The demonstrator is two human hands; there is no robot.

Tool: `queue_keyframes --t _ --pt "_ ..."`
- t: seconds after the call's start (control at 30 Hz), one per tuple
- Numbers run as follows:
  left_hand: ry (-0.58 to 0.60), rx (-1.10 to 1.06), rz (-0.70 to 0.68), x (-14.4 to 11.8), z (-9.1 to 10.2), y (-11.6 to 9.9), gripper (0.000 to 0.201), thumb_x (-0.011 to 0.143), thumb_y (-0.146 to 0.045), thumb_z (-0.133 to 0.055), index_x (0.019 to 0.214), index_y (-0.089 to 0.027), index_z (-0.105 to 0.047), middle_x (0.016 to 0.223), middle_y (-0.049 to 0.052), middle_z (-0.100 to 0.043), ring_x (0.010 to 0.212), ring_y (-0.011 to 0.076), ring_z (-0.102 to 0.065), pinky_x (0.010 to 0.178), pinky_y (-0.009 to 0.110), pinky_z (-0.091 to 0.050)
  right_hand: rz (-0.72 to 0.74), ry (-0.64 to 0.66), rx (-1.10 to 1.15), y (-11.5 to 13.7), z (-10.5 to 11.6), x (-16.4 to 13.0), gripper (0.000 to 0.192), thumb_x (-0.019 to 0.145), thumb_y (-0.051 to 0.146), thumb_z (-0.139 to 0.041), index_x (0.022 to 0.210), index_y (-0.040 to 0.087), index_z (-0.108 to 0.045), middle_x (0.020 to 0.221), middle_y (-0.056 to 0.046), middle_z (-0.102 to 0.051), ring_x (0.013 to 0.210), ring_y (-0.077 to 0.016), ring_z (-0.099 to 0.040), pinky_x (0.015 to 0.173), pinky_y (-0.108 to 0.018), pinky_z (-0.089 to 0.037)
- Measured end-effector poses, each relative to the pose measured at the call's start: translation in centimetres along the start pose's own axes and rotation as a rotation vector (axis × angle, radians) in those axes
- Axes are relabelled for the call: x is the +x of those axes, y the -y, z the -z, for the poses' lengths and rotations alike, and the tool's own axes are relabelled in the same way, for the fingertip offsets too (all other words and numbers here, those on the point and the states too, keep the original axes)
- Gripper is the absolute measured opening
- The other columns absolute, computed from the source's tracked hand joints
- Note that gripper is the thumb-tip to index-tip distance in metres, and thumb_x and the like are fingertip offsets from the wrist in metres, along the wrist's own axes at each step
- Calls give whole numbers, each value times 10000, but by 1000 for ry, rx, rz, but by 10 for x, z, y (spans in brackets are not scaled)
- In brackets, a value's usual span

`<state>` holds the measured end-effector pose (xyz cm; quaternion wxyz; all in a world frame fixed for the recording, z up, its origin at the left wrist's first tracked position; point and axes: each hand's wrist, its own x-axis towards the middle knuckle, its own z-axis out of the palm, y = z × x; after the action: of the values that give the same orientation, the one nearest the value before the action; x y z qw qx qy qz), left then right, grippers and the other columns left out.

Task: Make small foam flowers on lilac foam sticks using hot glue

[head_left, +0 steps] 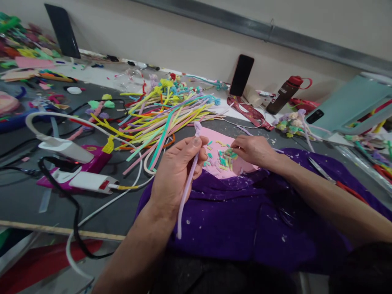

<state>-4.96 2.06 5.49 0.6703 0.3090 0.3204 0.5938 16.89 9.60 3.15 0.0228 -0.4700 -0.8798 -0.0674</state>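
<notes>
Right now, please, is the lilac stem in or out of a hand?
In: the left hand pinches the lilac stem below its bunched top end.

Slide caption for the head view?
Left hand holds a lilac stem; right hand at short pieces on a pink sheet.

The dark grey desk [21, 200] carries a bundle of colourful fuzzy stems [165, 118], a magenta power strip [99, 157], cables [73, 203] and a strip of clear tape [45, 201].

Left fingers [192, 148] pinched, right fingers [239, 143] bent downward
</notes>
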Motion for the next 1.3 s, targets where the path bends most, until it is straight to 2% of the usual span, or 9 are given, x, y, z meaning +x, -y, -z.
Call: queue_keyframes --t 0.13,0.27,0.47,0.67,0.77,0.9,1.03,1.2,1.3 --pt "-7 24 -2 1 0 1 137 710 -254 -630 787 -141 -643 566 -22 -537 414 29 -414 335 130 -265 155 -47 98 13 -1 -4 235 869 283 -444 972 192 -635 958 -62 -627 842 -168 -574 644 -254 -380" --pt "-10 34 5 1 0 2 135 708 -255 -628 785 -145 -643 563 -24 -533 408 29 -407 335 129 -266 323 6 154 21 -4 -12 244 873 315 -450 976 196 -636 1014 -71 -608 916 -182 -552 751 -284 -402" --pt "7 33 11 -1 -1 2 126 718 -243 -622 785 -139 -648 567 -15 -525 425 36 -406 339 125 -274 173 26 165 1 -4 -23 211 865 226 -449 950 170 -633 925 -76 -629 857 -171 -578 710 -259 -422" --pt "14 27 6 -1 -2 2 104 745 -210 -596 788 -132 -649 577 -12 -524 438 32 -413 343 116 -276 50 -134 243 -14 -5 -27 235 878 195 -409 973 155 -620 927 -73 -648 834 -166 -596 712 -267 -438" --pt "18 30 7 -1 -2 2 95 745 -202 -596 778 -130 -648 582 -10 -524 451 33 -422 350 111 -281 93 -145 247 -14 -4 -32 235 873 195 -415 970 163 -627 916 -70 -639 817 -157 -590 687 -253 -431" --pt "28 54 14 -1 -3 3 102 752 -213 -591 784 -133 -646 574 -13 -518 440 33 -405 350 115 -282 242 -1 145 -5 -4 -33 242 844 193 -462 1007 221 -638 998 -65 -606 847 -156 -567 650 -237 -399" --pt "18 64 16 -1 -3 3 96 756 -210 -587 782 -139 -646 578 -14 -522 439 33 -403 349 119 -278 147 20 67 0 -8 -25 273 860 211 -437 1061 229 -621 997 -71 -602 800 -153 -561 591 -228 -370" --pt "12 46 17 0 -3 2 75 726 -201 -614 767 -153 -654 574 -15 -522 462 42 -419 350 121 -280 40 -92 174 -11 -5 -28 277 874 202 -413 1064 153 -609 991 -94 -609 844 -164 -569 674 -249 -411" --pt "22 36 14 -1 -4 2 70 719 -196 -620 769 -163 -658 579 -13 -530 463 45 -417 350 124 -278 34 -88 233 -15 -3 -40 250 872 204 -422 1008 157 -627 920 -76 -630 817 -158 -575 687 -251 -418"
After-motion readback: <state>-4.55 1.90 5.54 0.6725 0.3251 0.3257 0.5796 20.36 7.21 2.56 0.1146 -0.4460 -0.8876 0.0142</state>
